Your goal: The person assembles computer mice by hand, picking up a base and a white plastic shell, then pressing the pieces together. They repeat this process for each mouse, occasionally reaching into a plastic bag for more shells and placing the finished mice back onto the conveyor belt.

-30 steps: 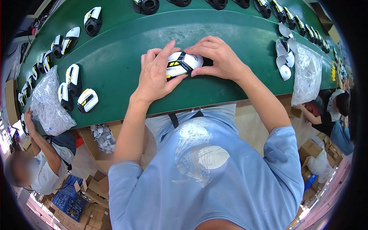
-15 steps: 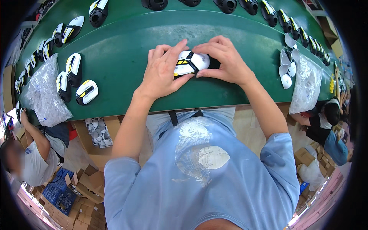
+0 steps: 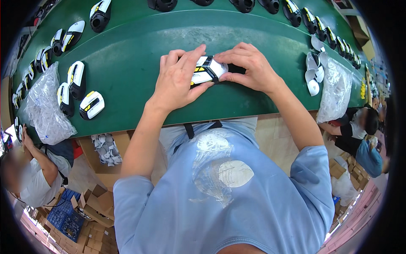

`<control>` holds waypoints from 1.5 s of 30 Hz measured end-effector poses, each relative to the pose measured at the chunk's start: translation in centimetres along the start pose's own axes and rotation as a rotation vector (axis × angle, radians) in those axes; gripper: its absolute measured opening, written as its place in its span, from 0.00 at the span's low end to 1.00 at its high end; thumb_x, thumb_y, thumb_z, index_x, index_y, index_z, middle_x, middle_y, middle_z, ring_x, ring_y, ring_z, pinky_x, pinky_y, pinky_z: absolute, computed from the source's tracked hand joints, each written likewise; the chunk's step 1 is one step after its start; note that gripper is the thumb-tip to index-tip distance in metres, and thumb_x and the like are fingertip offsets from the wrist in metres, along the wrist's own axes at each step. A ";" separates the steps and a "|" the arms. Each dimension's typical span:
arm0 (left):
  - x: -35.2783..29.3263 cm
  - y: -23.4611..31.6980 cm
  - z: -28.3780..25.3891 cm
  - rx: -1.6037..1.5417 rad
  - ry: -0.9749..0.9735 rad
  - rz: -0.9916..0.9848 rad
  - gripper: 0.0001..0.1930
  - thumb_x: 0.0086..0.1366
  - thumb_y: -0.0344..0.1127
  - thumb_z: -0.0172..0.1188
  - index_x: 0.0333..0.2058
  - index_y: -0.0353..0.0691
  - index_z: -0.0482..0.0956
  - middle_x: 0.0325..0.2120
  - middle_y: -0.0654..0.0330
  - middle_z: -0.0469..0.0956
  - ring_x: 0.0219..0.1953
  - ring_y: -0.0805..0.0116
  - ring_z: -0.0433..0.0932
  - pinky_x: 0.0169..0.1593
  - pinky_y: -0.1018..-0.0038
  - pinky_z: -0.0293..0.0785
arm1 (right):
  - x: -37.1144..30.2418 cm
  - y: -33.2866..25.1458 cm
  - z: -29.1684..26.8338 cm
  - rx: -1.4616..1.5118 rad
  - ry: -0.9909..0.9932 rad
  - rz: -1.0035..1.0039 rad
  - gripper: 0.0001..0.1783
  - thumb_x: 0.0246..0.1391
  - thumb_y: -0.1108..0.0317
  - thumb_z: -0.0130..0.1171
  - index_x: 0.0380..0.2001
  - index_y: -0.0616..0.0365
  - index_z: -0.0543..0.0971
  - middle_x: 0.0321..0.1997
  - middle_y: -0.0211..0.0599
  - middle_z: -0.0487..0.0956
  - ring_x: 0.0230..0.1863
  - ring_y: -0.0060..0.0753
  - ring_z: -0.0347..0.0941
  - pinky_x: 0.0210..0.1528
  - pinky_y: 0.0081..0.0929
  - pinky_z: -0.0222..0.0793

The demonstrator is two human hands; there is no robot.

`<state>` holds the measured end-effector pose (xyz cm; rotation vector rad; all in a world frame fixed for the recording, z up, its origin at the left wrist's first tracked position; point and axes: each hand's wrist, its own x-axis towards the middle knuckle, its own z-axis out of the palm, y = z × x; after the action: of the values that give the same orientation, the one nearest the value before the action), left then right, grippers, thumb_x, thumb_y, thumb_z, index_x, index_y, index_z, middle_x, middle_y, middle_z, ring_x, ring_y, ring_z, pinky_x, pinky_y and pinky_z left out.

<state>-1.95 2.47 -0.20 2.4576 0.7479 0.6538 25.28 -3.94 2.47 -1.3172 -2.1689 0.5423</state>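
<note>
On the green table in front of me lies a white, black and yellow plastic shell (image 3: 202,75). My left hand (image 3: 176,79) is closed over its left part, thumb along the near side and fingers over the far side. With thumb and fingers, my right hand (image 3: 250,70) grips the rounded white cap (image 3: 218,69) at the shell's right end. Part of the shell is hidden under my fingers. Left of my hands stand similar shells, one near the edge (image 3: 91,105) and another farther back (image 3: 76,79).
Loose white caps (image 3: 313,74) lie beside a clear plastic bag (image 3: 336,91) on the right. Another plastic bag (image 3: 48,106) lies at the left. Several shells line the table's far side. Below the table's edge stands a carton of grey-white parts (image 3: 106,149). People sit at both sides.
My right hand has closed in on the shell's right end, its thumb now against the white cap. My left hand keeps its hold. The whole view has shifted slightly.
</note>
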 end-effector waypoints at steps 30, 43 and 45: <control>1.0 0.7 0.9 0.104 0.077 -0.006 0.29 0.58 0.56 0.80 0.55 0.53 0.87 0.55 0.62 0.81 0.54 0.54 0.74 0.57 0.56 0.67 | 2.5 -0.3 -0.9 0.315 -0.019 0.206 0.13 0.67 0.57 0.71 0.45 0.54 0.85 0.31 0.31 0.83 0.28 0.26 0.73 0.31 0.28 0.70; 1.0 0.6 0.8 0.127 0.098 -0.027 0.29 0.53 0.57 0.81 0.53 0.55 0.88 0.53 0.65 0.81 0.55 0.54 0.73 0.55 0.56 0.68 | 3.1 -7.8 -1.9 1.451 0.532 -0.083 0.22 0.79 0.63 0.47 0.25 0.58 0.69 0.24 0.27 0.64 0.23 0.22 0.56 0.24 0.29 0.51; 0.8 0.6 1.5 0.093 0.104 -0.021 0.30 0.54 0.57 0.81 0.54 0.55 0.87 0.52 0.64 0.81 0.54 0.54 0.74 0.55 0.56 0.68 | 1.4 -6.9 -0.9 1.431 0.528 -0.030 0.23 0.79 0.64 0.47 0.25 0.58 0.69 0.24 0.29 0.67 0.23 0.22 0.57 0.24 0.29 0.51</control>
<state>-0.28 2.07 -0.80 2.5120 0.8611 0.7603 20.68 -5.62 7.56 -0.4788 -0.8743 1.2136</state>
